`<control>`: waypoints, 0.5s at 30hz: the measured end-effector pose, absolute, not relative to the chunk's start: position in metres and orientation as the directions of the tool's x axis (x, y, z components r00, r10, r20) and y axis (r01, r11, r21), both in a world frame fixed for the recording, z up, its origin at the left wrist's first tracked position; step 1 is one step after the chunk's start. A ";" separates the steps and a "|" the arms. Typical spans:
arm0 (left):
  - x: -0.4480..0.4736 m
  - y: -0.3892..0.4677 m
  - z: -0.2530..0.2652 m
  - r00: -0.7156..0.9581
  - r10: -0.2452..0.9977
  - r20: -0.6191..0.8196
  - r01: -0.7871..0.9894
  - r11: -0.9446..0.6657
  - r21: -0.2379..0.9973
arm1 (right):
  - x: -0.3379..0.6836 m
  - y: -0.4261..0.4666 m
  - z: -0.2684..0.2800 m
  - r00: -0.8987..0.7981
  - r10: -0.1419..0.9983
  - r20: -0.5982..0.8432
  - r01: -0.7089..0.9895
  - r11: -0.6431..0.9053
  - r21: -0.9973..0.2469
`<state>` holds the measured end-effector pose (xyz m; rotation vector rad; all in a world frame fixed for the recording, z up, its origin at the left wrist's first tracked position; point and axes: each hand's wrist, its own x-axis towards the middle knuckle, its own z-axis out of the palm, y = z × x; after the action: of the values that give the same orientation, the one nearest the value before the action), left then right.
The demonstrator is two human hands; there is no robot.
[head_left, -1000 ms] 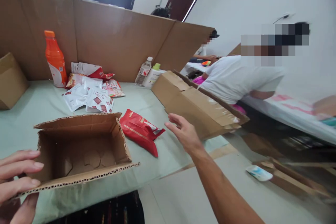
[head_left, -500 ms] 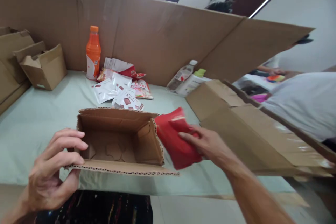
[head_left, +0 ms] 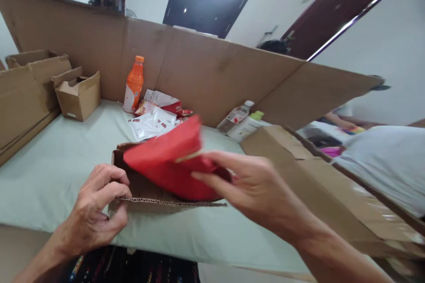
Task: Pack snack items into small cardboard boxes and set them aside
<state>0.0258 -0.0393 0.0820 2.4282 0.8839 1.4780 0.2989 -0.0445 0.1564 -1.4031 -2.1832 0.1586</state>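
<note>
My right hand (head_left: 255, 190) grips a red snack packet (head_left: 166, 161) and holds it over the open cardboard box (head_left: 156, 199) at the table's near edge. The packet covers most of the box's opening. My left hand (head_left: 96, 208) pinches the box's front left corner flap. Behind the box lies a heap of white and red sachets (head_left: 152, 121), with an orange drink bottle (head_left: 133, 85) standing upright beside them.
A tall cardboard wall (head_left: 206, 70) rings the pale green table (head_left: 49, 172). Small open boxes (head_left: 78, 95) stand at the far left. A clear bottle (head_left: 235, 117) and a white bottle (head_left: 247, 126) lie at the back. A large flat carton (head_left: 315, 181) lies right; a person in white bends beyond it.
My right hand picked the red packet up off the table and carried it left, over the box. My left hand closed on the box's front corner. The view shifted left.
</note>
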 end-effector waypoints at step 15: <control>-0.012 -0.016 0.105 0.807 0.508 0.301 0.453 -0.859 0.238 | 0.244 -0.018 0.155 -0.644 0.685 -0.340 0.763 0.541 -0.354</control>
<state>-0.0119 -0.0156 0.1052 2.8376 0.7600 0.5388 0.2441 -0.0179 0.1555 -1.3721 -2.8962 0.7975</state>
